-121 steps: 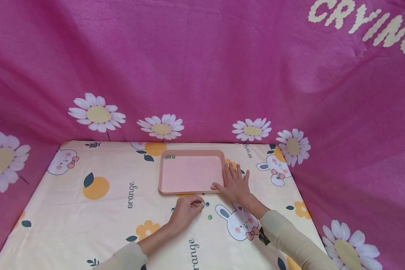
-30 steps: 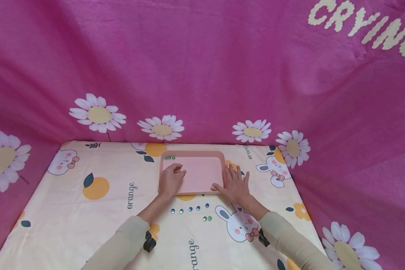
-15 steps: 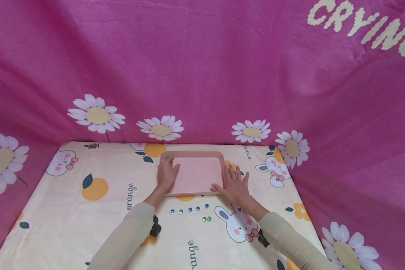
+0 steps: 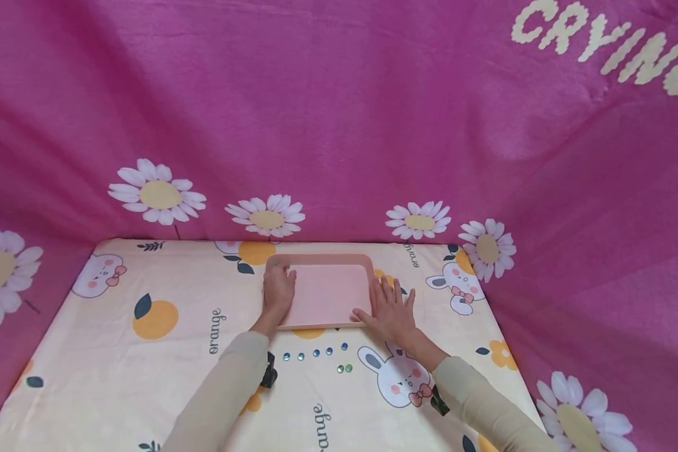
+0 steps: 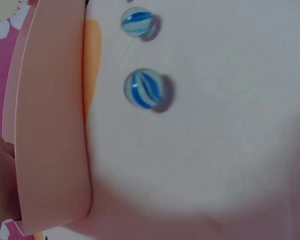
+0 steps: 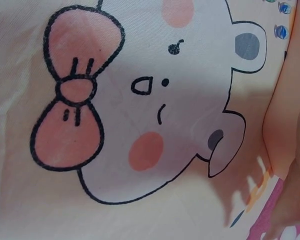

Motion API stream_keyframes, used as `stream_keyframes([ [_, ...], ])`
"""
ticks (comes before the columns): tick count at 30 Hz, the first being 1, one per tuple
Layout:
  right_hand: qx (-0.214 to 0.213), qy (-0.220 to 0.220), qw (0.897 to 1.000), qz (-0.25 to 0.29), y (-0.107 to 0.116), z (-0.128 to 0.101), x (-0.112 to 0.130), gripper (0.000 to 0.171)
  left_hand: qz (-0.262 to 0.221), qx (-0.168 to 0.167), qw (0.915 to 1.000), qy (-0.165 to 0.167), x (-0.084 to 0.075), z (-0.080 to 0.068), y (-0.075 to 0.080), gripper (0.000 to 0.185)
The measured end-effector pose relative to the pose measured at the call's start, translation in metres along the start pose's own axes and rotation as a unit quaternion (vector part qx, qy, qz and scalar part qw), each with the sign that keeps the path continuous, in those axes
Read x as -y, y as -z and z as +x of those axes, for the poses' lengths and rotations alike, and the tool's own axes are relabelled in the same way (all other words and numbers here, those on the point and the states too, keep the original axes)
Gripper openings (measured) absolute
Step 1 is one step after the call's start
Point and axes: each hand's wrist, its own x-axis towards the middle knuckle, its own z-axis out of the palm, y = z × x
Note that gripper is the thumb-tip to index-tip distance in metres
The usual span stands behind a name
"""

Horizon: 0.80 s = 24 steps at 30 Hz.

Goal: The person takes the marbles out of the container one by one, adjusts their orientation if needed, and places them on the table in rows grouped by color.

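Note:
A pink tray (image 4: 339,292) lies at the back middle of the printed cloth. My left hand (image 4: 279,289) rests inside its left end, fingertips at the far left corner; whatever lies under them is hidden. My right hand (image 4: 392,309) lies flat on the cloth beside the tray's right edge, thumb touching the near right corner. In front of the tray, on the cloth, are several blue marbles (image 4: 315,353) in a row and two green marbles (image 4: 344,368). The left wrist view shows two blue striped marbles (image 5: 144,89) next to the tray's rim (image 5: 50,125).
The cloth (image 4: 147,376) is cream, with rabbits and oranges printed on it. A pink flowered drape (image 4: 339,125) closes the back and both sides. The right wrist view shows a rabbit print (image 6: 155,100) under my right wrist.
My left hand took a marble from the cloth, went over the tray and slid to its far left corner, covering the green marbles there. The right hand has stayed put.

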Motion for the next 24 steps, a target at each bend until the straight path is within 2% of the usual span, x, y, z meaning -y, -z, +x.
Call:
stream_keyframes([
  [7, -0.013, 0.005, 1.0, -0.006, -0.001, -0.001, 0.0, 0.099, 0.045, -0.001, 0.999, -0.004, -0.002, 0.004, -0.003, 0.034],
  [17, -0.009, 0.001, 1.0, 0.002, 0.0, -0.001, 0.001, 0.099, 0.094, -0.004, 0.9956, -0.005, -0.006, 0.01, -0.004, 0.026],
  [24, -0.003, -0.001, 1.0, -0.001, 0.001, -0.001, 0.002, 0.099, 0.138, -0.042, 0.9891, -0.032, -0.004, 0.016, -0.01, 0.019],
])
